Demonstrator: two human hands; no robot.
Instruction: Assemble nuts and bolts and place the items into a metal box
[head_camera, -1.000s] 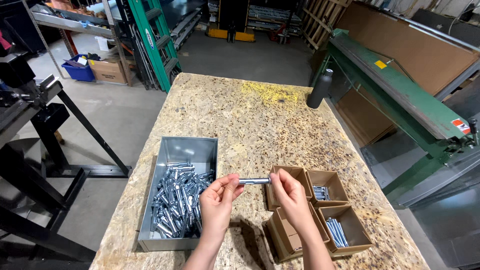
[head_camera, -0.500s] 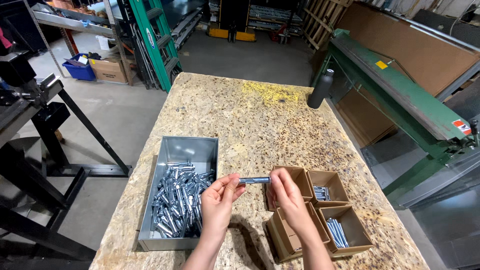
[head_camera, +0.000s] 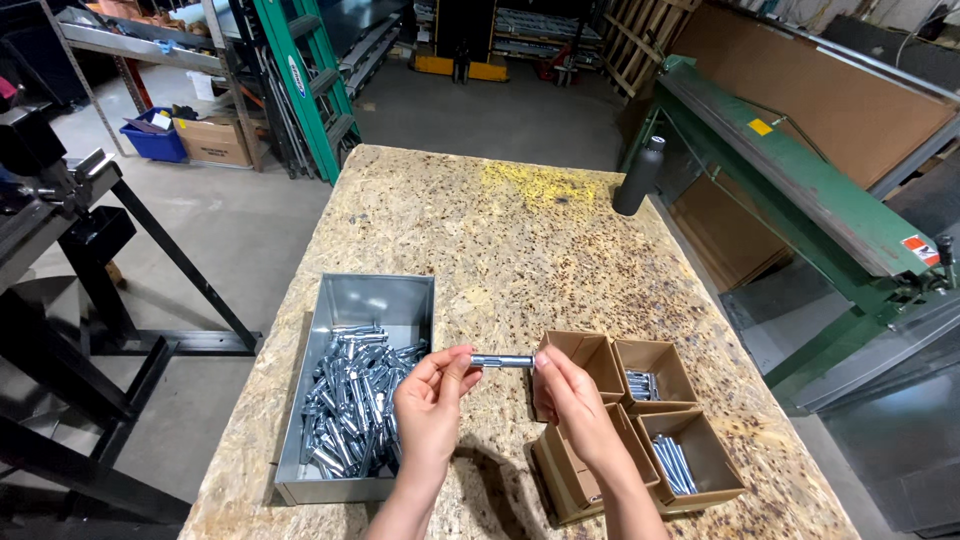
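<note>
A workshop with a grey concrete floor surrounds a speckled chipboard counter (head_camera: 520, 240); a green ladder (head_camera: 310, 85) stands at the back and a green metal machine (head_camera: 800, 190) runs along the right. In the head view, the left hand (head_camera: 432, 405) and right hand (head_camera: 572, 400) hold a short silver bolt (head_camera: 502, 361) level between them, fingers closed on each end, above the counter. A grey metal bin (head_camera: 375, 300) of similar bolts lies left; brown cardboard boxes (head_camera: 650, 420) sit right. A dark bottle (head_camera: 638, 176) stands farther back.
</note>
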